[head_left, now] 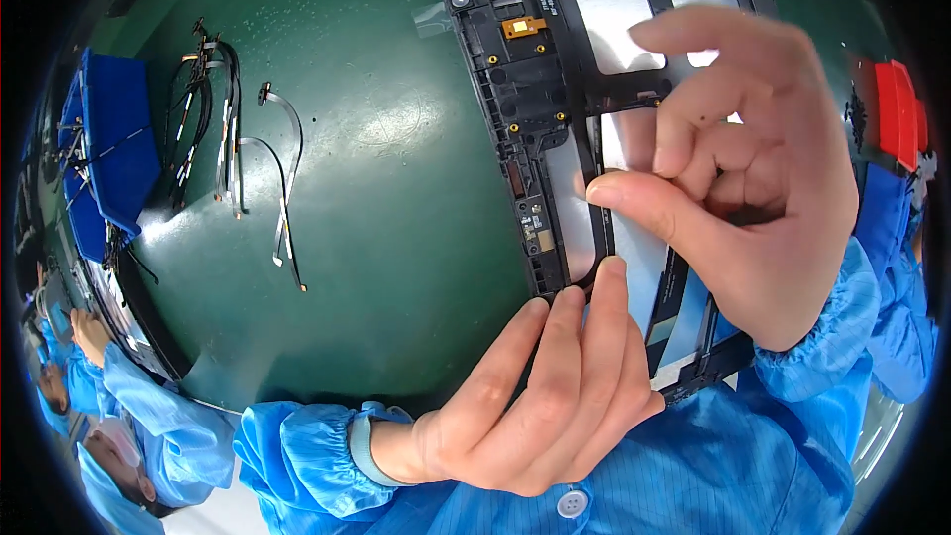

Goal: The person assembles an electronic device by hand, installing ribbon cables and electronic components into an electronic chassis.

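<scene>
A black tablet-like device frame (pixel 530 89) with silver panels, gold screw inserts and small circuit parts lies on the green table, angled in front of me. A thin black strip (pixel 601 228) runs lengthwise along its inner part. My left hand (pixel 540 391) stretches its fingers up from below, tips resting on the frame's near left corner and the lower end of the strip. Over the frame, my right hand (pixel 753 139) has its thumb extended to the strip. Its index finger arches well apart from the thumb, while the other fingers curl in; nothing shows between them.
Several thin black and grey cables (pixel 230 129) lie on the green table (pixel 386 218) at left. Beyond them stands a blue bin (pixel 119 134) with cables over its edge. A red bin (pixel 898 119) stands at far right. A person in blue (pixel 149 426) sits at lower left.
</scene>
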A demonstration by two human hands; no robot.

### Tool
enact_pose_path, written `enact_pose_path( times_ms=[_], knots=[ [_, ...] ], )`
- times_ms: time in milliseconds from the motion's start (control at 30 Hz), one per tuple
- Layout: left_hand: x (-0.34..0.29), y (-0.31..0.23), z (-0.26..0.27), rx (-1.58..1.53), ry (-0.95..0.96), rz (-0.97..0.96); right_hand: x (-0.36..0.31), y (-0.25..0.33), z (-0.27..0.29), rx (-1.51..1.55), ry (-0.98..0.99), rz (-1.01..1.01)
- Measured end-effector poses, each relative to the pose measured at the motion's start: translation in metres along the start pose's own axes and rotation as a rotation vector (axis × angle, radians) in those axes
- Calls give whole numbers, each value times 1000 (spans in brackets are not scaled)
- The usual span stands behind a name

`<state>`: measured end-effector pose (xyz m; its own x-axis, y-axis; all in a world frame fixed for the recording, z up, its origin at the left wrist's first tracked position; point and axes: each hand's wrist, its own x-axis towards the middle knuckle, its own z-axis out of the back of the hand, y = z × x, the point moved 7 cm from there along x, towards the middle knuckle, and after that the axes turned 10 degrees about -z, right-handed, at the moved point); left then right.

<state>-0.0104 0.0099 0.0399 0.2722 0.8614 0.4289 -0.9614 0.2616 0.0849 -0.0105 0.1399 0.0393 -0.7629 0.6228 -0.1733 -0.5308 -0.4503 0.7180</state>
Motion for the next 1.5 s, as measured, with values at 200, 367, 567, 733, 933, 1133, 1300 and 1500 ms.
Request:
enact_pose_path(
  times_ms=[200, 367, 567, 733, 933, 1133, 1300, 1500],
  knots=[
    [-5, 5, 1, 25, 37, 9, -16, 1, 2, -206, -112, 694],
    [4, -3, 4, -36, 104, 18, -38, 11, -2, -433, -258, 570],
    [-25, 0, 19, -208, 203, 271, -67, -11, 34, -279, -183, 296],
    [-49, -17, 0, -647, 174, 725, -127, -54, 28, 143, -53, 21],
    [-14, -21, -19, -589, 153, 815, -134, -93, 74, 322, -353, 107],
    [-5, -36, -27, -618, 75, 824, -147, -132, 78, 268, -423, -96],
    [-6, -37, -26, -1002, -444, 1242, -144, -131, 78, 390, -386, 22],
    [14, 64, -9, -1284, -577, 1266, -113, -151, 123, 100, -438, 146]
  ],
)
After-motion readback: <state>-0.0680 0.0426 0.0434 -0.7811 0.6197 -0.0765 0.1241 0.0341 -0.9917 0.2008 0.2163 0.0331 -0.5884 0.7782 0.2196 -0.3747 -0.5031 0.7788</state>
